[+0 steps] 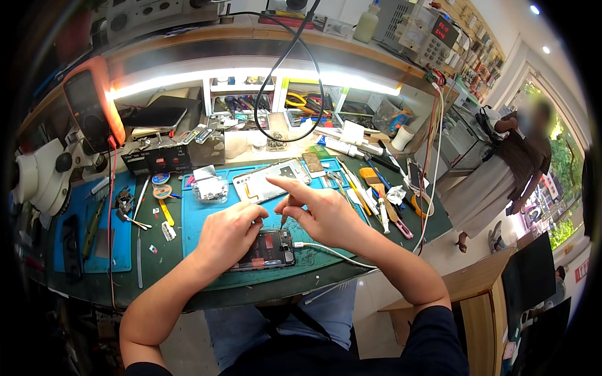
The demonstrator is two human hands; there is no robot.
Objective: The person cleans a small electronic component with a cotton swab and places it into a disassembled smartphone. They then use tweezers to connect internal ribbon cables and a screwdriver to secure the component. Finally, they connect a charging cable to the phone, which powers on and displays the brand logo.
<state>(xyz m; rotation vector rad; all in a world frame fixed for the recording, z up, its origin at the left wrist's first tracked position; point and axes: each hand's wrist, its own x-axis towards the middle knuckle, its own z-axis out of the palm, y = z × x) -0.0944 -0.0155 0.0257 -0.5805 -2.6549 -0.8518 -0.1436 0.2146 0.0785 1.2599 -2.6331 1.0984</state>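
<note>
An opened phone lies on the blue work mat before me, its inner parts bare. A white charging cable runs into its right end. Over the phone's upper edge, my right hand pinches a small screwdriver, tip down; most of the tool is hidden by the fingers. My left hand is closed at the phone's upper left, fingertips pressed together; what they hold, if anything, cannot be made out. Behind both hands rests a silvery phone back housing with a small yellow flex strip.
A clear box of small parts stands left of the housing. Brushes, tweezers and tubes crowd the right side. A microscope and an orange multimeter stand left. A black cable loops down overhead. A person stands at right.
</note>
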